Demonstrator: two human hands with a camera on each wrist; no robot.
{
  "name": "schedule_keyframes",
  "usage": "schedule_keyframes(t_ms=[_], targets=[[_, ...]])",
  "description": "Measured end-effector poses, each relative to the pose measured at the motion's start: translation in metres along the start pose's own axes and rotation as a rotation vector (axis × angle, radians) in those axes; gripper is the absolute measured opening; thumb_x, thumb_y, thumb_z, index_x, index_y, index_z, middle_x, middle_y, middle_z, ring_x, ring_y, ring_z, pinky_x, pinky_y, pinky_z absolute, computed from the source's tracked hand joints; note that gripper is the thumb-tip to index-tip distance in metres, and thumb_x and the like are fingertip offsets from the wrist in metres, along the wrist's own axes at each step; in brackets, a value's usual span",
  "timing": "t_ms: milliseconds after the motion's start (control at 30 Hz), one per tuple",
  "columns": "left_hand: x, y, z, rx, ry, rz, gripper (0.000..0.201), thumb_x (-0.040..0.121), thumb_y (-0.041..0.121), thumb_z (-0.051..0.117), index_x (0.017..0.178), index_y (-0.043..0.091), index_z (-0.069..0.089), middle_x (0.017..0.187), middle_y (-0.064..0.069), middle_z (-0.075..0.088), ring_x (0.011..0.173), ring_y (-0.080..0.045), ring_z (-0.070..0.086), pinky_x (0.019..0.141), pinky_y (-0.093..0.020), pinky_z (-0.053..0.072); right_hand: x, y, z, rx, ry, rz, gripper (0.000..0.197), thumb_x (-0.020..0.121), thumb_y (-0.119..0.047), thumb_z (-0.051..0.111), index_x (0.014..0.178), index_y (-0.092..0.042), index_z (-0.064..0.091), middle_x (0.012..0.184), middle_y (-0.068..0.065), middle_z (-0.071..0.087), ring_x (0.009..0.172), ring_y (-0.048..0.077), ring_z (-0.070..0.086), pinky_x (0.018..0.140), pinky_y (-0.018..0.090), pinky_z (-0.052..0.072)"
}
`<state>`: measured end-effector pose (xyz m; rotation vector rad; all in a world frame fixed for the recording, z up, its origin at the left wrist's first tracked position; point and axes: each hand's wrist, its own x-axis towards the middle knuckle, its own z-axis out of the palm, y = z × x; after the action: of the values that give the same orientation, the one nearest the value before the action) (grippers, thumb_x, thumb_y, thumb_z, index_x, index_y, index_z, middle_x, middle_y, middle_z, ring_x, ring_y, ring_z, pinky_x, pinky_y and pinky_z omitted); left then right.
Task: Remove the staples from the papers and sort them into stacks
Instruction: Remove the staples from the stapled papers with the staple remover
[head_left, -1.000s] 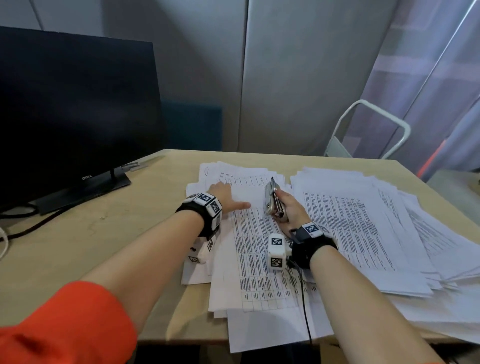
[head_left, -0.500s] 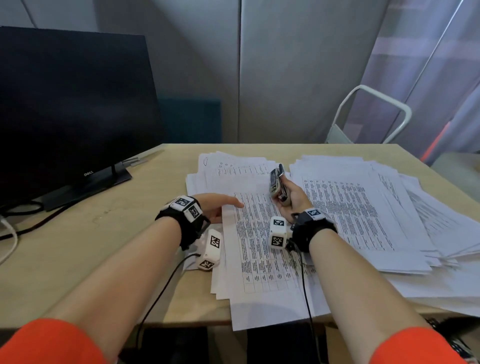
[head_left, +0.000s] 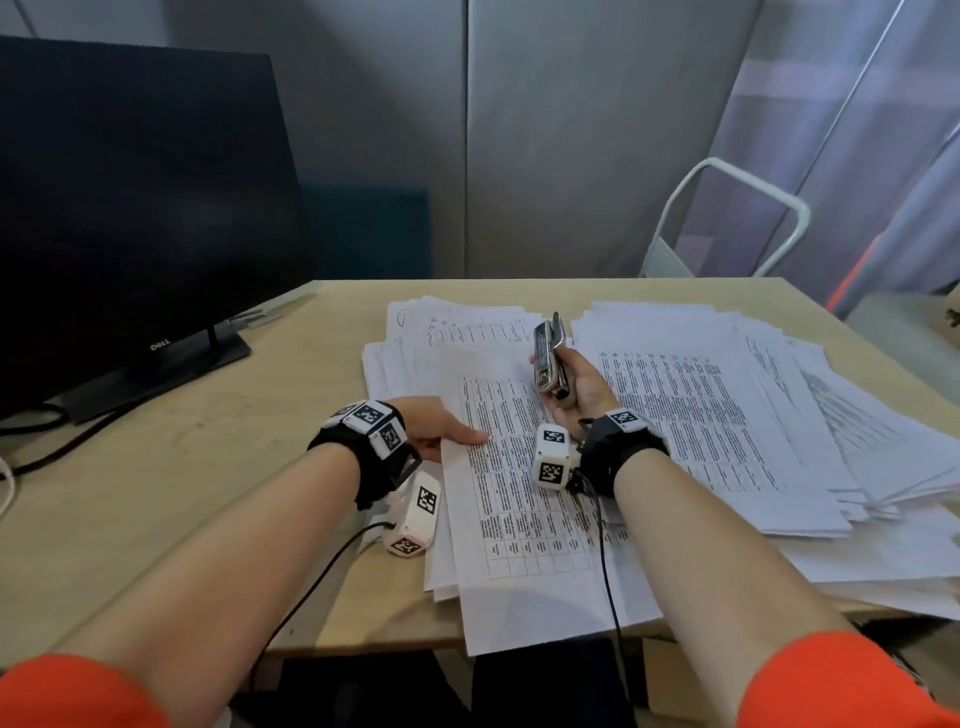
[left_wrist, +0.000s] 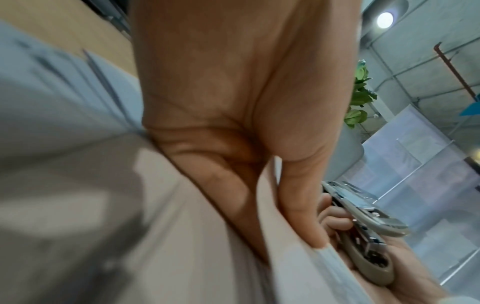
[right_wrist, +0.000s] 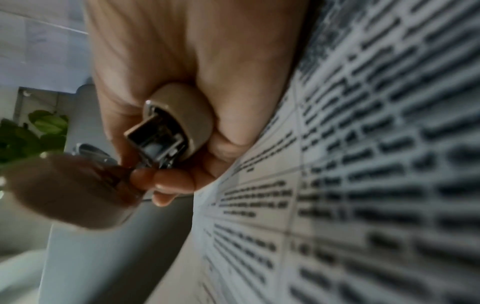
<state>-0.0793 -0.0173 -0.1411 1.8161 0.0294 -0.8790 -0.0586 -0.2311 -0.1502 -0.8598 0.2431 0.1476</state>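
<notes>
Two hands work at the tabletop: beside the wide paper stack, the left hand pinches the left edge of a printed sheet, thin and floppy, best taken near an edge, while the right hand grips a small staple remover.
</notes>
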Motion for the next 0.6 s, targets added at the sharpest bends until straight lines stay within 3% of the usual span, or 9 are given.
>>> schedule_keyframes(t_ms=[67,133,200,267,367,433,533,600], targets=[[0.002,-0.006,0.001,-0.012,0.054,0.020,0.066,0.056,0.028,0.090,0.112,0.005,0.064,0.108,-0.014,0.072,0.104,-0.031,0.067,0.098,-0.048,0.050,0.001,0.002,0.003,-0.072,0.025,0.001,0.024,0.099,-0.027,0.053,0.096,-0.005,0.061,0.071,0.006,0.070,0.053,0.010,0.063,0.045,0.021,0.052],[0.003,-0.011,-0.002,-0.046,0.221,0.068,0.070,0.055,0.037,0.093,0.110,0.005,0.063,0.103,-0.014,0.072,0.091,-0.035,0.069,0.085,-0.046,0.055,-0.001,-0.003,0.009,-0.180,0.066,-0.015,0.038,0.090,-0.041,0.065,0.091,-0.003,0.063,0.070,0.010,0.068,0.049,0.015,0.061,0.043,0.024,0.049],[0.000,-0.010,-0.013,-0.249,0.469,0.167,0.046,0.078,0.031,0.079,0.113,0.006,0.061,0.101,-0.013,0.071,0.085,-0.032,0.069,0.079,-0.047,0.057,-0.007,-0.017,0.012,-0.391,0.104,-0.108,0.061,0.064,-0.064,0.076,0.081,-0.007,0.066,0.068,0.012,0.066,0.048,0.020,0.058,0.045,0.025,0.046],[-0.009,0.000,-0.028,-0.411,0.616,0.320,0.031,0.092,0.025,0.065,0.118,0.009,0.060,0.108,-0.012,0.070,0.093,-0.030,0.068,0.084,-0.050,0.055,-0.012,-0.035,0.012,-0.608,0.096,-0.210,0.067,0.048,-0.078,0.072,0.072,-0.016,0.061,0.062,0.009,0.058,0.046,0.018,0.049,0.046,0.023,0.036],[-0.019,0.028,-0.046,-0.451,0.714,0.500,0.032,0.096,0.025,0.058,0.125,0.011,0.057,0.108,0.000,0.067,0.091,-0.016,0.065,0.077,-0.033,0.055,-0.018,-0.053,0.009,-0.795,-0.066,-0.205,0.058,0.057,-0.076,0.068,0.072,-0.020,0.058,0.058,0.000,0.051,0.043,0.012,0.039,0.045,0.023,0.026],[-0.016,0.046,-0.049,-0.512,0.738,0.554,0.033,0.098,0.024,0.055,0.127,0.008,0.056,0.109,-0.003,0.065,0.101,-0.021,0.064,0.085,-0.036,0.054,-0.025,-0.054,0.016,-0.790,-0.159,-0.147,0.048,0.072,-0.062,0.067,0.080,-0.015,0.064,0.059,-0.001,0.058,0.043,0.011,0.047,0.042,0.022,0.033],[-0.003,0.056,-0.039,-0.158,0.825,0.363,0.047,0.101,0.041,0.042,0.127,0.004,0.055,0.111,-0.013,0.062,0.105,-0.030,0.062,0.086,-0.035,0.050,-0.025,-0.056,0.021,-0.748,-0.016,-0.199,0.031,0.088,-0.037,0.068,0.074,-0.011,0.061,0.053,-0.002,0.060,0.045,0.012,0.053,0.042,0.020,0.041],[0.005,0.052,-0.031,0.117,0.743,0.136,0.062,0.099,0.052,0.036,0.125,-0.001,0.053,0.117,-0.021,0.061,0.105,-0.034,0.061,0.088,-0.036,0.051,-0.017,-0.069,0.008,-0.850,0.167,-0.237,0.038,0.084,-0.041,0.074,0.067,-0.010,0.060,0.058,0.003,0.060,0.055,0.020,0.055,0.051,0.025,0.044]])
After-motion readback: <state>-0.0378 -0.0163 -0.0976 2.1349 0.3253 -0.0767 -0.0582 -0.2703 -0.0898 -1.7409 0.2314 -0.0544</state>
